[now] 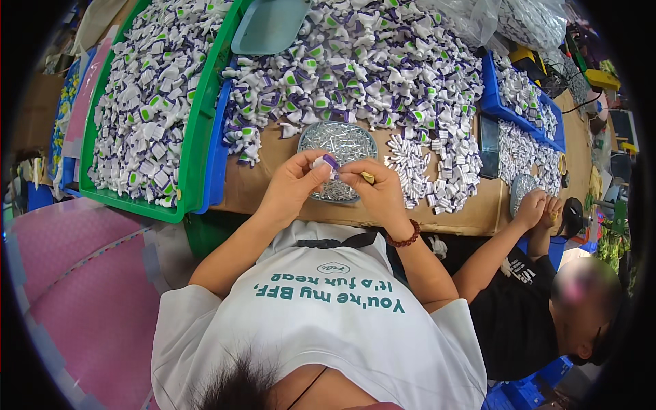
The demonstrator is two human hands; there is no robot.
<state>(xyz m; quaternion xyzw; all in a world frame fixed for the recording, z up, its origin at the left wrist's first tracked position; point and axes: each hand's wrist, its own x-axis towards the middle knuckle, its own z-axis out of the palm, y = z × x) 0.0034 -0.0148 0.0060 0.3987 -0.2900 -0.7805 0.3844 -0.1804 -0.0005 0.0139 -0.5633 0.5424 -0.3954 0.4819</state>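
My left hand (297, 179) pinches a small white and purple plastic part (328, 162) above a grey bowl (375, 148) of thin metal pins (339, 139). Close against that part, my right hand (376, 190) has its thumb and fingertips pressed together; what they grip, if anything, is too small to make out. Something yellowish (367, 178) shows at the right fingers. Beyond the bowl lies a big heap of white, purple and green plastic parts (355, 68). Small white pieces (408, 164) lie to the right of the bowl.
A green crate (195, 137) full of similar parts stands left. At the heap's back edge lies a light-blue tray (268, 27). Blue bins (502, 102) and a dark flat object (489, 145) are right. A co-worker's hands (540, 210) work beside another metal-filled bowl (523, 188).
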